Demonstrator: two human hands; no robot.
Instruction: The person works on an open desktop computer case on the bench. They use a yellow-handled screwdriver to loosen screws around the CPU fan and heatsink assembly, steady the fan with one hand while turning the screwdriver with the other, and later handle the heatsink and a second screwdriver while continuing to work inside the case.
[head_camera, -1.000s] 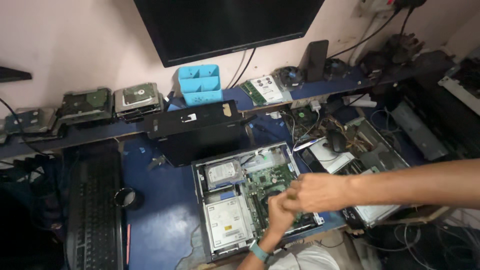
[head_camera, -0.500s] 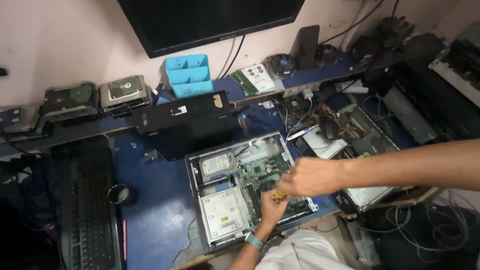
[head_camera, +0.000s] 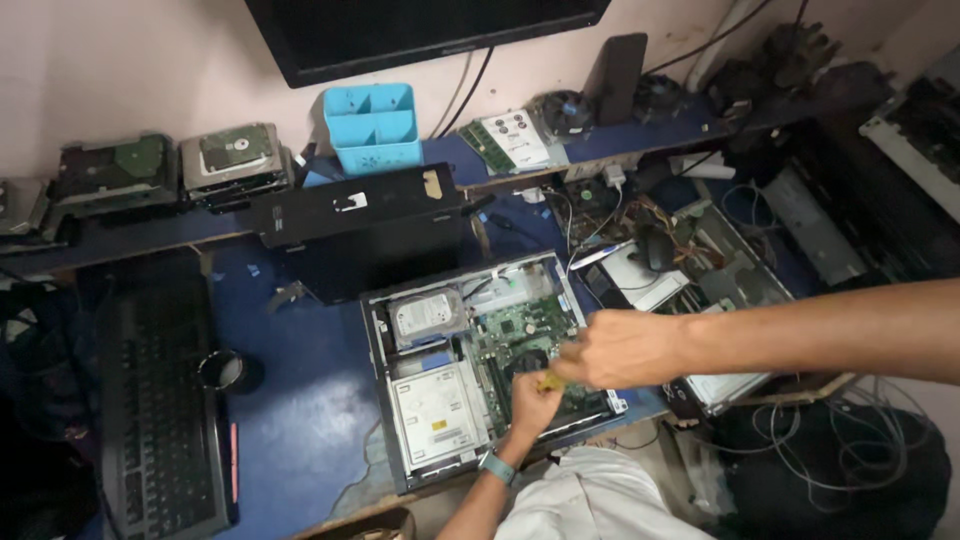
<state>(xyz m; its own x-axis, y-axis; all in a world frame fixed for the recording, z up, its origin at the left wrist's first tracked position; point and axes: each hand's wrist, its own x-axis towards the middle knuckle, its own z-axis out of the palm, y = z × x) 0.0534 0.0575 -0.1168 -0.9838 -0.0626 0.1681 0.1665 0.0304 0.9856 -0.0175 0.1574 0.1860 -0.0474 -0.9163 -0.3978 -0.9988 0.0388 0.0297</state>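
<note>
An open desktop computer case lies flat on the blue desk, with a hard drive, a silver drive box and a green motherboard showing inside. My left hand, with a teal band at the wrist, comes up from the bottom edge over the motherboard. My right hand reaches in from the right with curled fingers and meets it. A small yellow object is pinched where the fingers of both hands touch. What lies under the hands is hidden.
A black keyboard and a small round cup lie at the left. A black case cover, a blue organiser, loose hard drives, memory sticks and a monitor line the back. Another open chassis and cables are at the right.
The view has shifted, so the case now sits a little further left. Both hands stay together over the motherboard, and the small yellow object shows between them.
</note>
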